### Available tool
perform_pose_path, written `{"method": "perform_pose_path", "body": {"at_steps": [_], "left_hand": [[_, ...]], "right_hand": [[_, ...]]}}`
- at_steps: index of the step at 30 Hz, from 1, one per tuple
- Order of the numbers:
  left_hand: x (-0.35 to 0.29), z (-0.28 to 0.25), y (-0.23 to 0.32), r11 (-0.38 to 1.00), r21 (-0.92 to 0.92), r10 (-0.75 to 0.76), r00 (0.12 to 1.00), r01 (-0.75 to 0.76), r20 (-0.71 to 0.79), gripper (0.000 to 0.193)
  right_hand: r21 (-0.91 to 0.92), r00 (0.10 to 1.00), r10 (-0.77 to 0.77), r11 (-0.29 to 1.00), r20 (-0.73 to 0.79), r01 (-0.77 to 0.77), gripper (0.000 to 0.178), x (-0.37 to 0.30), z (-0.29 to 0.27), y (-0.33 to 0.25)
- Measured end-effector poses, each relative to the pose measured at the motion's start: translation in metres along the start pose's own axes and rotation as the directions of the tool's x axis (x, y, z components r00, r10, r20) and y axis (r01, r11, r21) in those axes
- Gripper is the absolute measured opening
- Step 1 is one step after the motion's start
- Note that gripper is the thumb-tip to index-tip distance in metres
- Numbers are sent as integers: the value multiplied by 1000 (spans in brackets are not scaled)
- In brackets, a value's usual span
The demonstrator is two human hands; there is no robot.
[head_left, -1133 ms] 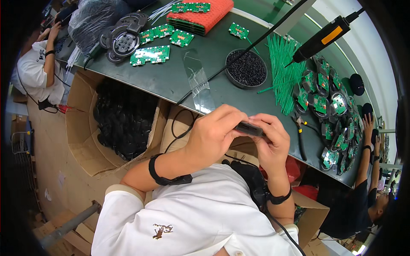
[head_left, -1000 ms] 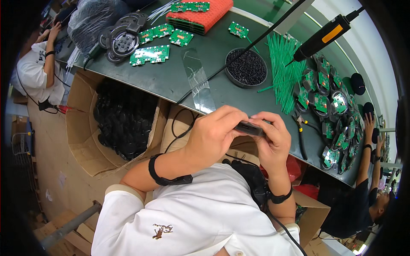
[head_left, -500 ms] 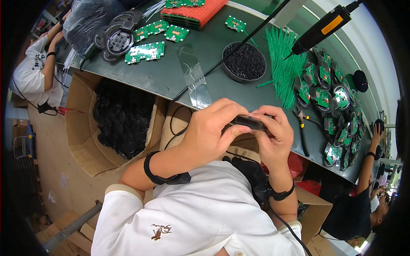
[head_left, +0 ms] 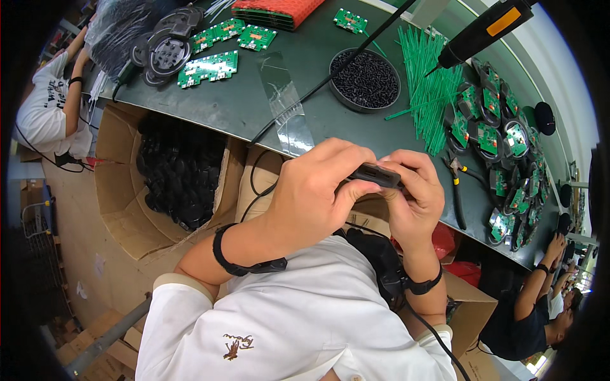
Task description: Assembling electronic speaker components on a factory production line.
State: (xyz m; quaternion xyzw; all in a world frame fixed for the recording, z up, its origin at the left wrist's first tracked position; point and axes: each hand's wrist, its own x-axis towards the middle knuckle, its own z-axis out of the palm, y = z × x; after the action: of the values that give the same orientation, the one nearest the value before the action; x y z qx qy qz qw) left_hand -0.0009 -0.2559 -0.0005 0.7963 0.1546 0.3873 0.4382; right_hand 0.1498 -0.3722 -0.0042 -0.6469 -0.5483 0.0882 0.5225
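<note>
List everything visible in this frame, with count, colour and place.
small flat part: one, black, held between both hands
round tray of small pieces: one, black, on bench
thin sticks: a bundle, green, right of tray
loose circuit boards: several, green, bench left
powered hand tool: one, black and orange, hanging top right
pliers: one, dark, bench right
cardboard box: one, brown, holds black parts
left hand: grip on part
right hand: grip on part
</note>
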Motion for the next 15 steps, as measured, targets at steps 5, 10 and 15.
{"method": "perform_pose_path", "body": {"at_steps": [5,10,15], "left_hand": [[3,3,-3,997,50,54,998,-54,-12,27],[-7,9,-32,909,344,261,965,-236,-28,28],[-21,8,-42,885,365,257,957,-289,136,42]], "right_hand": [[57,1000,12,998,-21,-11,36,5,-1,6],[-326,973,-135,926,190,192,52,18,-13,4],[-257,958,-31,960,286,108,48,13,-26,-2]]}}
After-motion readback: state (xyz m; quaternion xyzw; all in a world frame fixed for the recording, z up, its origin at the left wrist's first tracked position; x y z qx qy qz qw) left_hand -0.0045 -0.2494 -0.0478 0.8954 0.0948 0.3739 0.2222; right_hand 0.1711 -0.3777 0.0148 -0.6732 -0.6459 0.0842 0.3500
